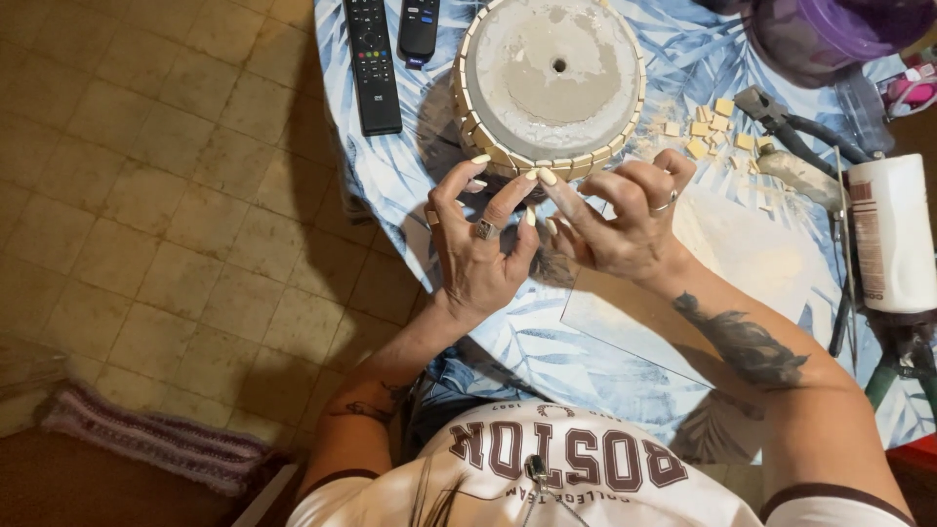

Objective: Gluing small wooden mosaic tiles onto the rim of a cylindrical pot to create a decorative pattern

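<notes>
Both of my forearms reach up from the bottom of the frame over the leaf-patterned tablecloth. At centre my left hand and right hand meet, fingers spread and curled, fingertips touching the near rim of the upturned grey flowerpot, which is edged with small cream tiles. Whether anything is pinched between them, I cannot tell. Loose tiles lie upper right beside nippers; two remote controls lie upper left

two remotes | pliers | white bottle | purple container, perhaps a bowl
</notes>
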